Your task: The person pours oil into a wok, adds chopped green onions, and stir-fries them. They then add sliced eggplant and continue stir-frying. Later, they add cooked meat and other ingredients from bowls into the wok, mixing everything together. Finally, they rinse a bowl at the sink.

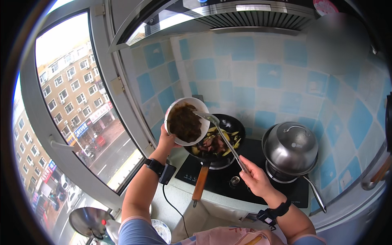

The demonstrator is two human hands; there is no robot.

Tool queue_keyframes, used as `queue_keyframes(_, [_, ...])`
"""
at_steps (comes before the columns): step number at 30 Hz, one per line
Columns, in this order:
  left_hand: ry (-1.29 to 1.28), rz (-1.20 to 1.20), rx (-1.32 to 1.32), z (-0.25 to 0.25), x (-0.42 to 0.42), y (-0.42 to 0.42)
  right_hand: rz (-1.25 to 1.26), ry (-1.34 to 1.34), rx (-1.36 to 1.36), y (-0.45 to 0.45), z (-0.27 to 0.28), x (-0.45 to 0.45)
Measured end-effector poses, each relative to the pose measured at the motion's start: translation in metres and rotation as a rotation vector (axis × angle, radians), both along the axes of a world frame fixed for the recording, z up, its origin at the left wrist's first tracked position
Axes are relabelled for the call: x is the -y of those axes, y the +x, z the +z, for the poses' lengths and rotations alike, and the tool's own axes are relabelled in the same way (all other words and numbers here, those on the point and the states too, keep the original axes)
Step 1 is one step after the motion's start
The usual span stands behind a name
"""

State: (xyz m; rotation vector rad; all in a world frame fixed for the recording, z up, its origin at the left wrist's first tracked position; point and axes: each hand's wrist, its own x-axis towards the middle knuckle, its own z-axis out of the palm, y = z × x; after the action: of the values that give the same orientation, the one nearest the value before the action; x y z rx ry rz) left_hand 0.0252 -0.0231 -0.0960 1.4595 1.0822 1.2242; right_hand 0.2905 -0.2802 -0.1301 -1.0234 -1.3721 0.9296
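My left hand (167, 141) grips the rim of a white bowl (204, 107), tilted over the left side of a black wok. Dark brown, wet-looking food (185, 124) fills much of the bowl. In my right hand (254, 176) is the handle of a metal spatula (228, 141), its blade at the bowl's right inner edge. Below, the wok (228, 122) sits on the left burner, its wooden handle (201, 182) pointing towards me. Yellow-green vegetable pieces (234, 142) and reddish-brown meat pieces (214, 145) lie in it. The bowl hides part of the wok.
On the right burner of the black gas hob (251, 190) stands a steel pan with a domed lid (295, 147), its handle (317, 194) jutting over the front. A range hood (254, 20) hangs above. An open window (92, 122) is at left. Plate (161, 231) and wok lid (88, 220) are lower left.
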Motion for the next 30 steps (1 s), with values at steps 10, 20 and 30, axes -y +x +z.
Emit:
queue_keyframes(10, [0.562, 0.106, -0.493, -0.013, -0.045, 0.048, -0.212, 0.039, 0.153, -0.003, -0.017, -0.035])
queue_keyframes(20, [0.804, 0.192, -0.455, -0.005, -0.054, 0.060, -0.261, 0.135, 0.301, -0.001, -0.028, -0.051])
queue_keyframes(30, [0.000, 0.062, 0.090, -0.005, -0.063, 0.044, -0.196, -0.075, 0.604, 0.015, 0.044, 0.029])
